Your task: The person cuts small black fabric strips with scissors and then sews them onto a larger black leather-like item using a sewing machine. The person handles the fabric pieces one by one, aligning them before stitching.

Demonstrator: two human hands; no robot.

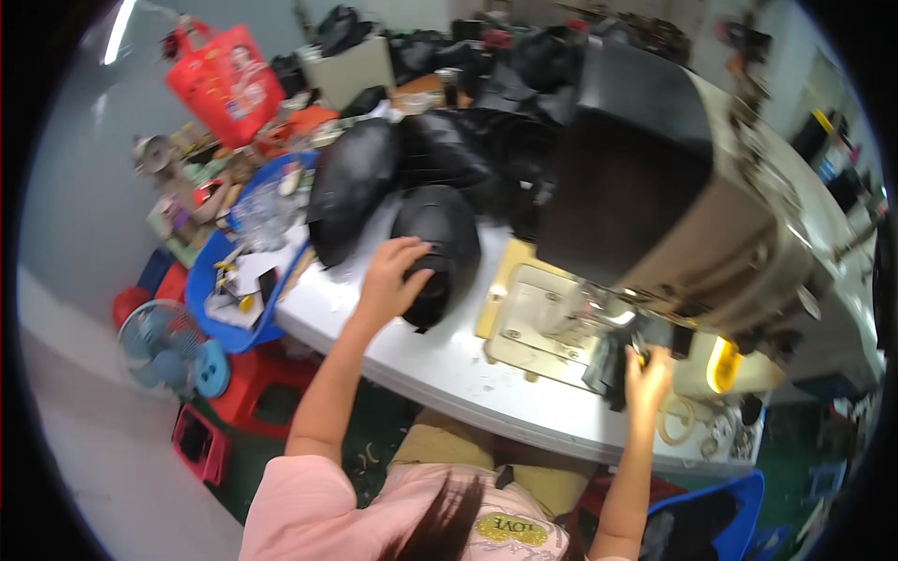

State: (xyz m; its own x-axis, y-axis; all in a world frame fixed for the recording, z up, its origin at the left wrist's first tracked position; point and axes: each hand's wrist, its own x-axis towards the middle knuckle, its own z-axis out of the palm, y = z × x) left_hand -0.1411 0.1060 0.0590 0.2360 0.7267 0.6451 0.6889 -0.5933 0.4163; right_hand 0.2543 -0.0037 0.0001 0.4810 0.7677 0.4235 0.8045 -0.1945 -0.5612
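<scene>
My left hand (391, 279) is at the near left side of a rounded black padded piece (440, 220) on the white table. Its thumb and fingers are spread, and the fingertips touch or almost touch the piece. My right hand (650, 376) is closed around a small dark tool (640, 350) with a shiny edge, too blurred to name exactly. It is just right of some dark grey cloth (610, 363) by the sewing machine's (636, 159) pale base plate (533, 323). The machine's big dark head hides part of the table behind it.
More black padded pieces (355, 182) are heaped at the back of the white table (402, 360). To the left stand a blue basket (208, 271) with odds and ends, a fan (164, 341) and a red stool (245, 388). A blue bin (744, 505) is at the lower right.
</scene>
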